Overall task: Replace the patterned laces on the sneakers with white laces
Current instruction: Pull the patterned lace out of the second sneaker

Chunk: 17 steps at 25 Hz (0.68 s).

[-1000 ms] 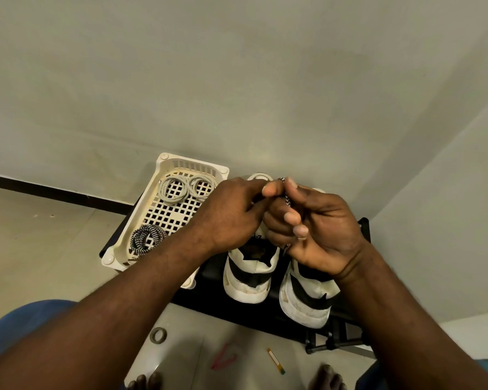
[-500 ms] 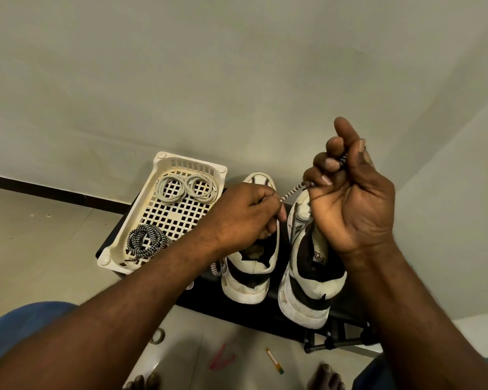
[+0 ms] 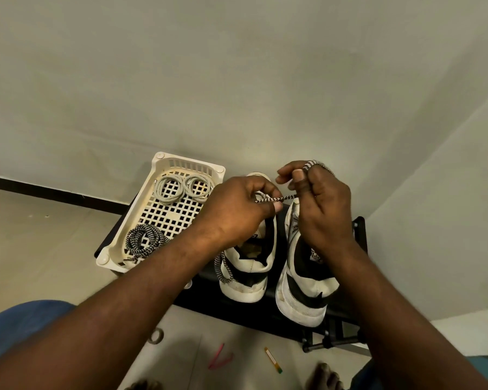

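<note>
The task looks less than half done: one removed patterned lace (image 3: 144,240) lies coiled at the near end of the basket (image 3: 158,161), while both white laces (image 3: 168,190) sit coiled and unused at its far end. The left hand (image 3: 237,209) pinches the second patterned lace (image 3: 279,198) above the left sneaker (image 3: 248,277), and the right hand (image 3: 321,209) has its fingers curled round it, a loop over one finger. Finishing this removal and threading white laces into both this shoe and the right sneaker (image 3: 302,299) on the table (image 3: 251,311) remain.
</note>
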Tool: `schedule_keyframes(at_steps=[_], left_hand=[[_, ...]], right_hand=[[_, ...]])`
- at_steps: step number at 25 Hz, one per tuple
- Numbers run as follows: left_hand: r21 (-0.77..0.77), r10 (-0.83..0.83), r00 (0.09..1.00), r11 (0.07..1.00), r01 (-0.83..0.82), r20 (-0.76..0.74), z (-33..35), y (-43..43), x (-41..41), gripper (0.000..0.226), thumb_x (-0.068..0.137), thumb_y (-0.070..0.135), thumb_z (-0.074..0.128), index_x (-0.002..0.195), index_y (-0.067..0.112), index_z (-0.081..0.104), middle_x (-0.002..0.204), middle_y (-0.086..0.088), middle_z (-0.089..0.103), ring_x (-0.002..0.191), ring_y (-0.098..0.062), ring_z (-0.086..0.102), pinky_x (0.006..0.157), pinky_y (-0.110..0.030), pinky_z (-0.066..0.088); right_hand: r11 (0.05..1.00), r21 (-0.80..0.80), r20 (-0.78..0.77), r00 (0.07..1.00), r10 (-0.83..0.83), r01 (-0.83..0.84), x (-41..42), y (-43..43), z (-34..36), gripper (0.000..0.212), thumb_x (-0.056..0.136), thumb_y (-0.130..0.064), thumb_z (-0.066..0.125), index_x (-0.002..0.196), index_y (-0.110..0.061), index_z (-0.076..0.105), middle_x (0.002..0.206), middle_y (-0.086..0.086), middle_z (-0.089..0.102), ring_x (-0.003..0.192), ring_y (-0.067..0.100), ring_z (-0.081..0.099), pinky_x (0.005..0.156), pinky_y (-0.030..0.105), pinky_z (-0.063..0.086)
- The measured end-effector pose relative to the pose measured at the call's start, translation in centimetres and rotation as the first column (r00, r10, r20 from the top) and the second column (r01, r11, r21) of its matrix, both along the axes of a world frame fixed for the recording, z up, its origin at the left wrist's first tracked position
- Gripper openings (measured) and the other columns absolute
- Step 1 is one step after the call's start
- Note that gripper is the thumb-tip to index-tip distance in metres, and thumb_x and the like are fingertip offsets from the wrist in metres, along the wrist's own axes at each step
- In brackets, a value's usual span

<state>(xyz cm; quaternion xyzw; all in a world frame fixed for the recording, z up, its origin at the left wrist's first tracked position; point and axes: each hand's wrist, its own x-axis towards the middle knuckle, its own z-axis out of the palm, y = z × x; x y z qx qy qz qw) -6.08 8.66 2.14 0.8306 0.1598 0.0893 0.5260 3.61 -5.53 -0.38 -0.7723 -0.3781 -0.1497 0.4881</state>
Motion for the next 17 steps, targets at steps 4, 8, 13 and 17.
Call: schedule_keyframes(at_steps=[4,8,13,17], left_hand=[[-0.022,0.054,0.998,0.998,-0.053,0.012,-0.8,0.3,-0.1,0.011,0.094,0.036,0.074,0.101,0.030,0.081,0.092,0.016,0.076,0.083,0.000,0.070,0.082,-0.028,0.055],[-0.061,0.085,0.990,0.995,-0.078,0.112,-0.3,0.2,0.0,0.013,0.098,0.031,0.070,0.103,0.034,0.082,0.102,0.024,0.076,0.095,0.006,0.068,0.089,-0.020,0.052],[0.223,0.076,0.994,0.970,-0.092,0.080,0.0,-0.4,-0.2,0.009,0.088,0.043,0.078,0.095,0.038,0.081,0.085,0.019,0.076,0.074,0.004,0.067,0.076,-0.023,0.054],[0.341,0.092,0.986,0.930,-0.136,0.141,-0.3,-0.2,-0.2,0.011,0.092,0.043,0.074,0.094,0.034,0.080,0.081,0.015,0.067,0.079,-0.004,0.062,0.077,-0.030,0.050]], right_hand=[[0.911,0.407,-0.360,0.928,0.094,0.065,-0.3,0.1,1.3,0.028,0.112,-0.012,0.041,0.109,-0.005,0.068,0.101,0.009,0.076,0.095,0.014,0.070,0.083,0.022,0.050],[0.838,0.527,-0.480,0.862,0.160,0.138,0.7,-0.2,1.3,0.030,0.111,-0.024,0.042,0.105,-0.016,0.070,0.098,0.004,0.077,0.095,0.021,0.068,0.084,0.030,0.048],[0.870,0.473,-0.462,0.880,0.112,0.138,0.4,-0.2,1.5,0.032,0.113,-0.020,0.040,0.105,-0.015,0.070,0.094,0.002,0.077,0.095,0.019,0.071,0.085,0.029,0.051],[0.888,0.448,-0.439,0.890,0.122,0.099,0.1,0.0,1.5,0.030,0.113,-0.017,0.040,0.109,-0.010,0.069,0.095,0.001,0.078,0.098,0.019,0.073,0.088,0.028,0.054]])
